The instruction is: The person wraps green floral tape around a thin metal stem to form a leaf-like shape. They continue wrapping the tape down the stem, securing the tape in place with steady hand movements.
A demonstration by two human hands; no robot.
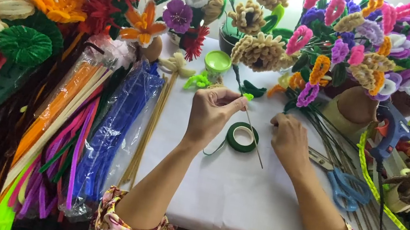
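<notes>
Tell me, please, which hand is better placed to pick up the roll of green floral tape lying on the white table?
Probably the right hand: it rests beside the roll of green floral tape, seemingly holding nothing. The left hand is equally near, but its grip pinches the thin stem near its green top.

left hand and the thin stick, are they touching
Touching. The head view shows the left hand pinching the upper part of the thin stick between thumb and fingertips, above the green tape roll.

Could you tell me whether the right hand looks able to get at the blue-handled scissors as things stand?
Probably yes: the scissors lie flat on the white table just beside the right hand, with nothing lying over their handles, though that hand seems busy at the thin stick.
</notes>
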